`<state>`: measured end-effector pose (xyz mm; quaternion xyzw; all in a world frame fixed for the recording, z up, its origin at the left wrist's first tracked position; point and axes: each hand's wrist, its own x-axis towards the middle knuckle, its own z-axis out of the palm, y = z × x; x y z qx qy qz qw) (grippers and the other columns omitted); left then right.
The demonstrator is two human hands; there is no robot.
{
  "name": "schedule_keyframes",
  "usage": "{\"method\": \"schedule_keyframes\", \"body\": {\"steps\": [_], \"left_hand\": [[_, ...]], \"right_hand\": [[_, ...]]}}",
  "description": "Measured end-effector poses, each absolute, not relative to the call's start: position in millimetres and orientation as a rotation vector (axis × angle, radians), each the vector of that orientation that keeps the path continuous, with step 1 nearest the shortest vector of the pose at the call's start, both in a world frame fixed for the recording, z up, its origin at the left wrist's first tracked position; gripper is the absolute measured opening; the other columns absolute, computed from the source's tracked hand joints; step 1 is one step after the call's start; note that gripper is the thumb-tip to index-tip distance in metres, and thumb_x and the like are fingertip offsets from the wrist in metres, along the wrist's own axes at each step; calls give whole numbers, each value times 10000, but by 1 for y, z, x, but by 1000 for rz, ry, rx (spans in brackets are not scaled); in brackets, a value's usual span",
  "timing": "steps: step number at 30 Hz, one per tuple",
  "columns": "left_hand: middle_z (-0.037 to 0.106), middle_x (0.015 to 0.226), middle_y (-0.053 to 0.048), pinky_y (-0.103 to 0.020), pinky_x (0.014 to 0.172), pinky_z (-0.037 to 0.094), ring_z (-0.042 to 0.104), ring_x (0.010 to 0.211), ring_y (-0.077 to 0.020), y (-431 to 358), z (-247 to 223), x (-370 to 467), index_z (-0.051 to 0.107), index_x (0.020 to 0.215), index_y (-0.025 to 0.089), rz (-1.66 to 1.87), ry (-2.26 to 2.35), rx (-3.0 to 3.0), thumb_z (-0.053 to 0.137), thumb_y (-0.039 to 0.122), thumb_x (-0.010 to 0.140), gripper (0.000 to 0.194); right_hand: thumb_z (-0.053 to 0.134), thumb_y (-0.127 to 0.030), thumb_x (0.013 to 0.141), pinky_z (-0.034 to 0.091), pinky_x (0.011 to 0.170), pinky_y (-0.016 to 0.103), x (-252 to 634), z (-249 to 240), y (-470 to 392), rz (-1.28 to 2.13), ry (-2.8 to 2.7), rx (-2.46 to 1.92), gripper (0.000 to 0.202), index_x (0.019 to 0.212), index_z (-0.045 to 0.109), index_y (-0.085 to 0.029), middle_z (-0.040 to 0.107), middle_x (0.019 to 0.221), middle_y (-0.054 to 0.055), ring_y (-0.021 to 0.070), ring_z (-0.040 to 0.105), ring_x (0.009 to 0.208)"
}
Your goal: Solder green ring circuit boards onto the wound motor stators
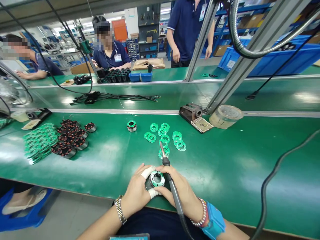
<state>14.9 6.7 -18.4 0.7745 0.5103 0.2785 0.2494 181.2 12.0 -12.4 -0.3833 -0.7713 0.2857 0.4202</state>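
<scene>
My left hand, its thumb and index finger wrapped in white tape, grips a motor stator by its left side near the front edge of the table. A green ring-shaped circuit board lies on top of that stator. From the other side, the fingers of my right hand touch the stator too. A soldering iron is held in the same hand, its tip pointing away over loose green ring boards. Farther off stands another stator with a green board on it.
To the left lie a pile of green boards and several bare stators. An iron stand, a solder sponge tray and a round tub stand back right. A dark cable hangs at right. Co-workers sit and stand opposite.
</scene>
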Motion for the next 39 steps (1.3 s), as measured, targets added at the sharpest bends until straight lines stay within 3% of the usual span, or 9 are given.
{"method": "schedule_keyframes", "body": {"steps": [14, 17, 20, 25, 30, 39], "left_hand": [[654, 1074, -103, -524, 1057, 288, 604, 1012, -233, 6, -12, 18, 510, 1132, 179, 777, 1391, 2099, 626, 249, 732, 423], [641, 1102, -109, -536, 1040, 306, 582, 1050, -261, 6, -15, 16, 497, 1151, 174, 767, 1417, 2055, 688, 265, 670, 525], [625, 1131, -118, -532, 1002, 360, 525, 1124, -309, 5, -17, 14, 484, 1188, 175, 769, 1453, 1976, 760, 299, 580, 679], [679, 1004, -77, -447, 927, 460, 608, 1004, -258, 3, -21, 15, 587, 1042, 192, 873, 1473, 1879, 711, 276, 656, 413], [690, 958, -85, -401, 834, 526, 635, 938, -253, 2, -23, 16, 610, 992, 173, 916, 1482, 1839, 731, 277, 633, 393], [679, 1012, -78, -394, 853, 516, 632, 953, -246, 4, -19, 18, 598, 1023, 190, 889, 1431, 1838, 716, 247, 653, 393]], "right_hand": [[572, -219, 804, 538, 784, 325, 179, -11, 14, 669, -1950, -945, 270, 1045, 451, -217, 638, 983, 89, 205, 639, 895], [582, -240, 801, 531, 811, 337, 184, -7, 11, 643, -1961, -944, 265, 1024, 441, -218, 625, 1082, 122, 220, 624, 973], [555, -190, 813, 531, 806, 331, 194, -4, 4, 566, -1917, -986, 209, 982, 437, -230, 652, 1054, 107, 212, 632, 960], [475, -108, 830, 530, 810, 329, 204, -5, -9, 530, -1913, -1033, 169, 930, 446, -241, 691, 967, 67, 199, 636, 946], [416, -105, 858, 531, 830, 342, 202, -10, -13, 606, -1941, -1100, 156, 924, 445, -243, 679, 1014, 77, 195, 639, 961], [406, -118, 859, 531, 842, 345, 200, -10, -9, 675, -1950, -1101, 156, 954, 433, -238, 668, 1035, 102, 196, 630, 993]]}}
